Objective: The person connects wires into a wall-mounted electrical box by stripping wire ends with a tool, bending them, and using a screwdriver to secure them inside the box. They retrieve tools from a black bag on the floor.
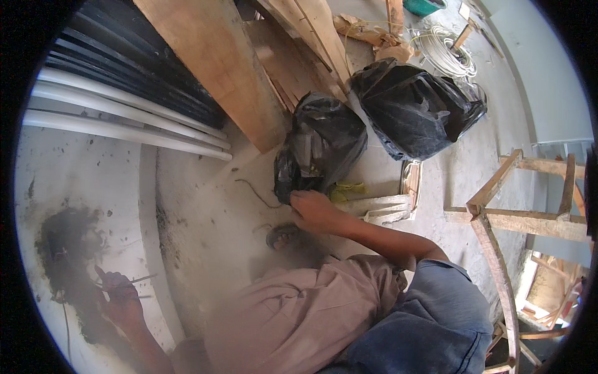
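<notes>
My left hand point(119, 298) is at the lower left, close to a dark, smudged patch point(73, 243) on the pale wall. Its fingers are closed round a thin tool or pair of rods point(147, 277), with two slim ends sticking out to the right; haze blurs its kind. Farther right, my right hand point(309, 209) pinches the near edge of a black plastic bag point(327, 134) on the floor. Light-coloured bits show through the bag's opening, but I cannot make them out. A foot in a dark sandal point(283, 237) is just below that hand.
Another black bag point(417, 109) stands behind to the right. White pipes point(131, 115), dark pipes point(143, 75) and wooden planks point(218, 62) lean at the upper left. A coil of white cable point(445, 53) lies far back. A wooden frame point(492, 218) stands at the right.
</notes>
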Demonstrator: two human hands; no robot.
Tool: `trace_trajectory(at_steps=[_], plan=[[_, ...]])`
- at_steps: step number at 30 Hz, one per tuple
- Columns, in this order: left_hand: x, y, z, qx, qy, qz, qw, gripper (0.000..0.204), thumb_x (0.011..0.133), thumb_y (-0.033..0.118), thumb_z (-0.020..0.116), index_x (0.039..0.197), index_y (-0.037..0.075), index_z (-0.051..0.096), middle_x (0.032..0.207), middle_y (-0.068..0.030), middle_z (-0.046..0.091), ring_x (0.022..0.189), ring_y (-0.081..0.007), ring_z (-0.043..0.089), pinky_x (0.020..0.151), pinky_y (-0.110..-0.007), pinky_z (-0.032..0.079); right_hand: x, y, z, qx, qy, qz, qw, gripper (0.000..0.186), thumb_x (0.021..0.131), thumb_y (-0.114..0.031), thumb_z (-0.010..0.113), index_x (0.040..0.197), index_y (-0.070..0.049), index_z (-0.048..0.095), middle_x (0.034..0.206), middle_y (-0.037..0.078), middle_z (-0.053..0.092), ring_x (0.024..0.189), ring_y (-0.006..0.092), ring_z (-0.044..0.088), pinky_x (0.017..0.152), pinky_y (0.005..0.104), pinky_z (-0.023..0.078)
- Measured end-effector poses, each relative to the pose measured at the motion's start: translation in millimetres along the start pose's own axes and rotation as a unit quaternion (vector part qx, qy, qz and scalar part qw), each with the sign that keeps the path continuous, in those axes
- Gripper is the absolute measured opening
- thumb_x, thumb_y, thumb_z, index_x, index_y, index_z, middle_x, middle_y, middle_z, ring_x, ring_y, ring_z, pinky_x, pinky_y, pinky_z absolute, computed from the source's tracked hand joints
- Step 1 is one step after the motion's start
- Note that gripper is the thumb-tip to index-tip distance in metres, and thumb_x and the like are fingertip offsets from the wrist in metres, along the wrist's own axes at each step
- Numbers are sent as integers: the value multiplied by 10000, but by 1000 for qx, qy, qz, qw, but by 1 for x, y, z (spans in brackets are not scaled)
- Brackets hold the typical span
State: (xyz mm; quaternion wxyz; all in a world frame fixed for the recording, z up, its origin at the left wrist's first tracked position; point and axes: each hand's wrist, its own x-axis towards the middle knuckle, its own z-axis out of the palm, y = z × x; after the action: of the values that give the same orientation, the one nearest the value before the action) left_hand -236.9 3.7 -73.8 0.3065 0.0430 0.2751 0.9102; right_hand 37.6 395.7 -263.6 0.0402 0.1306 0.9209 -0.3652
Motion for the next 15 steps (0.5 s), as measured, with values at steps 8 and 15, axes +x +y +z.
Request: trace_trajectory(at_steps=[8,15], plan=[[1,-9,-12,224,190,178,939,434,999,207,449,1330,-73,481,1016,-133,596,1008,-254,571,956,-403,472,-52,12,-156,-57,306,-75,947,500,788,-74,675,1275,-26,570,1280,188,577,1171,383,536,1021,453,419],[24,-113,-21,411,220,-263,845,385,1015,407,461,1151,80,613,935,-42,625,813,-178,601,721,-342,514,-95,49,-247,-150,342,230,899,224,810,-250,736,886,-47,681,817,170,656,789,355,648,736,441,499]])
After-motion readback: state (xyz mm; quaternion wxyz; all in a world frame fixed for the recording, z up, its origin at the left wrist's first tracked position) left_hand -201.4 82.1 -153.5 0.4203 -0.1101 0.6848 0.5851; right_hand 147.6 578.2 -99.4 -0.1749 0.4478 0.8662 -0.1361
